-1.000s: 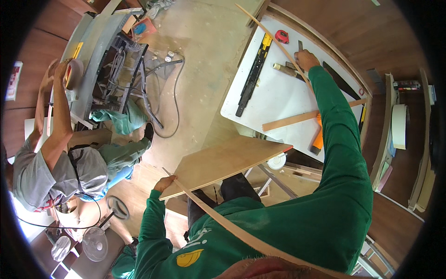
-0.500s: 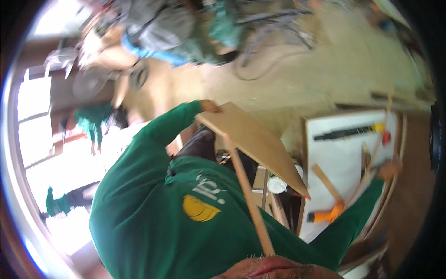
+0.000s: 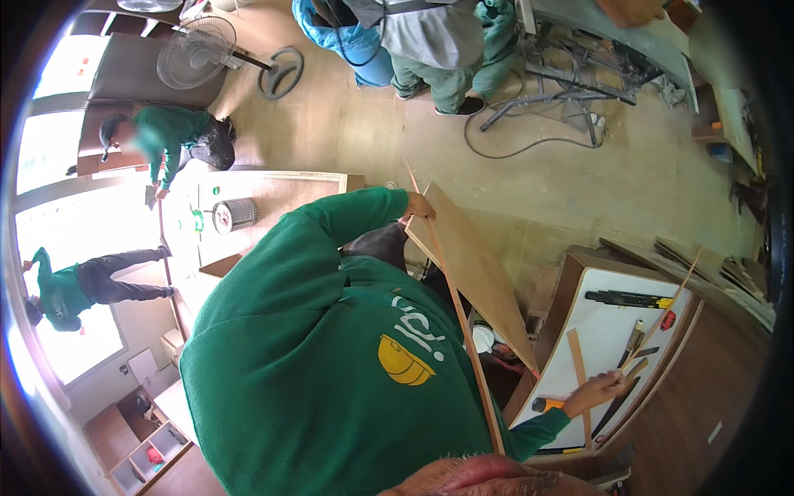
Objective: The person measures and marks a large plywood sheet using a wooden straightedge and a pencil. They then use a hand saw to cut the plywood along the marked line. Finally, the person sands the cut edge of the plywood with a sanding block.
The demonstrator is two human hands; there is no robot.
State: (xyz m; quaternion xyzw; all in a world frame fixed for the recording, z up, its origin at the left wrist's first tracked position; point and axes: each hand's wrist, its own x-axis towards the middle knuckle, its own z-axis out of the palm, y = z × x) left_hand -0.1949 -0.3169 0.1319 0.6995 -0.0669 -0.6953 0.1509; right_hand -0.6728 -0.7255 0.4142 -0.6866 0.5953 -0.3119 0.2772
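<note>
My left hand [image 3: 420, 206] is closed at the upper corner of a flat, light-brown wooden board [image 3: 475, 269], which stands tilted in front of me. A long thin wooden strip [image 3: 468, 335] slants down along the board toward my chest; its upper part passes at the left hand's fingers. My right hand [image 3: 597, 392] is closed on the lower end of another thin wooden strip [image 3: 680, 287], above a white panel [image 3: 571, 335]. Below the right hand lie a short flat wood piece [image 3: 577, 357] and an orange-and-black tool [image 3: 546, 405], partly hidden by my wrist.
On the panel lie a black tool with a yellow end [image 3: 626, 299] and several slim hand tools. A white round container [image 3: 482, 337] stands behind the board. Co-workers are at the left and top. A fan [image 3: 197, 53], a metal can [image 3: 234, 216] and a black metal stand [image 3: 571, 78] are around.
My right hand has come in from the panel's far right edge toward its lower middle. The board and left hand sit further right in view, and the long strip now reaches past the left hand.
</note>
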